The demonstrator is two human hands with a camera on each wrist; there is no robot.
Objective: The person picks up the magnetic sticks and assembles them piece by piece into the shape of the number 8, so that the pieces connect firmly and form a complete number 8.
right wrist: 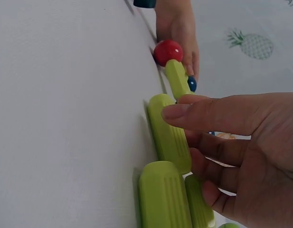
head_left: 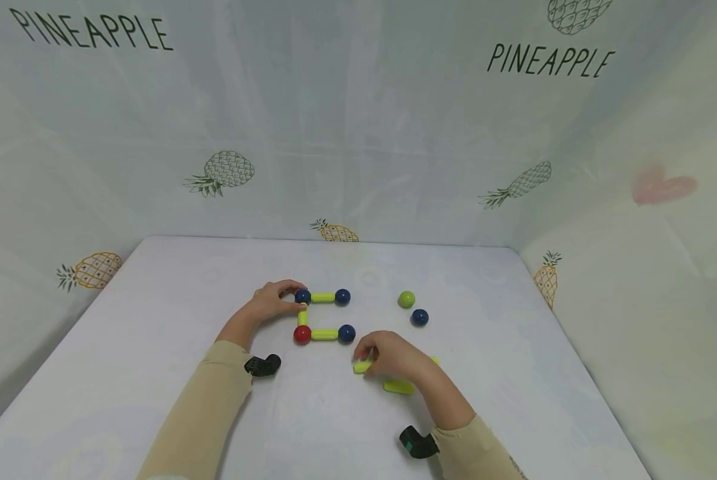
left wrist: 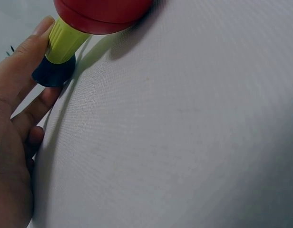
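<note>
A C-shaped build of yellow-green rods and balls lies on the white table. My left hand (head_left: 270,301) pinches its upper left corner, a dark blue ball (head_left: 302,297). In the left wrist view the thumb lies along the upright rod (left wrist: 65,42) that joins this ball to the red ball (left wrist: 103,14). Two more blue balls end the build's arms. Below and right of it, my right hand (head_left: 394,355) holds a loose yellow-green rod (right wrist: 168,137) between thumb and fingers. Another loose rod (head_left: 399,387) lies just under that hand, and one more is mostly hidden behind it.
A green ball (head_left: 406,299) and a loose blue ball (head_left: 420,317) lie right of the build. Dark wrist devices (head_left: 418,443) stick out from both sleeves. A pineapple-print curtain (head_left: 358,133) hangs behind the table (head_left: 184,280).
</note>
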